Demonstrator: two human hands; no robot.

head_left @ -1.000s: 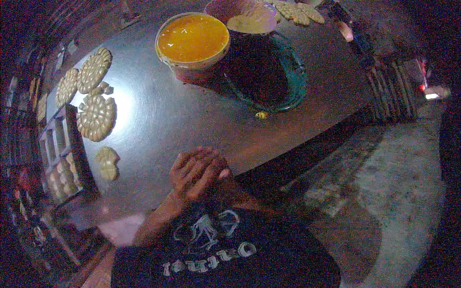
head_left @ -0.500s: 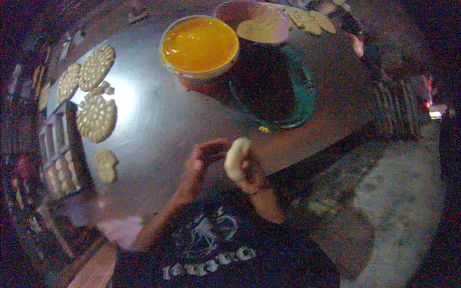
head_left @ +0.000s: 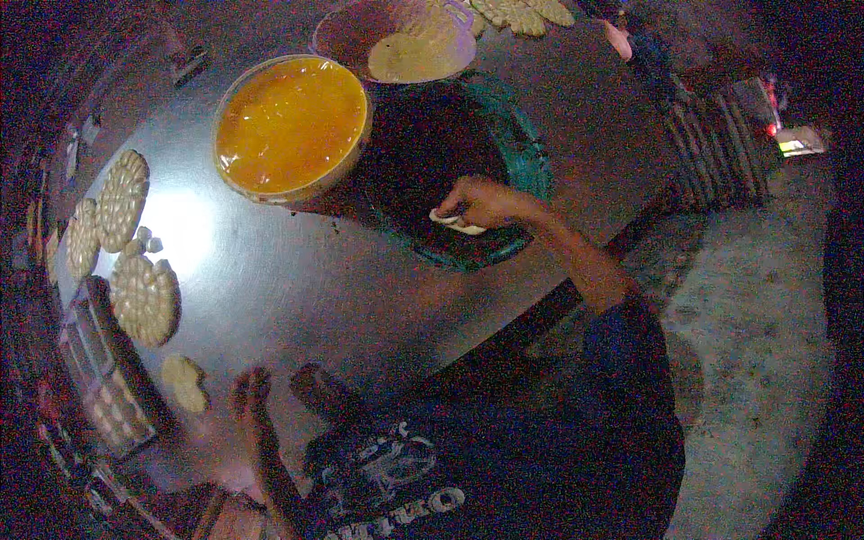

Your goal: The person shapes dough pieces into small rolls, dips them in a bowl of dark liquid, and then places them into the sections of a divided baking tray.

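Observation:
My right hand [head_left: 481,205] reaches over the green-rimmed basin [head_left: 531,157], which holds a dark mass. Its fingers are closed on a flattened piece of pale dough [head_left: 463,225], partly hidden by the fingers. At the lower left, my left hand [head_left: 251,391] is raised just above the metal table, its fingers loosely extended and nothing visible in them. Close by on its left lies a small lump of pale dough [head_left: 186,383]. A round tub [head_left: 270,196] of shiny orange-yellow liquid stands to the left of the basin, touching or almost touching it.
Patterned rounds of shaped dough [head_left: 144,301] and small scraps lie along the left, beside a compartmented tray [head_left: 94,337]. Behind the basin stands a pinkish bowl [head_left: 337,49] of tan material, with more shaped dough [head_left: 522,13] beyond. Stacked trays [head_left: 720,148] and another person's hand [head_left: 618,40] are at the right.
My right hand has carried the dough forward from in front of me to over the basin. My left hand has drawn apart toward the lower left. The whole view has also shifted.

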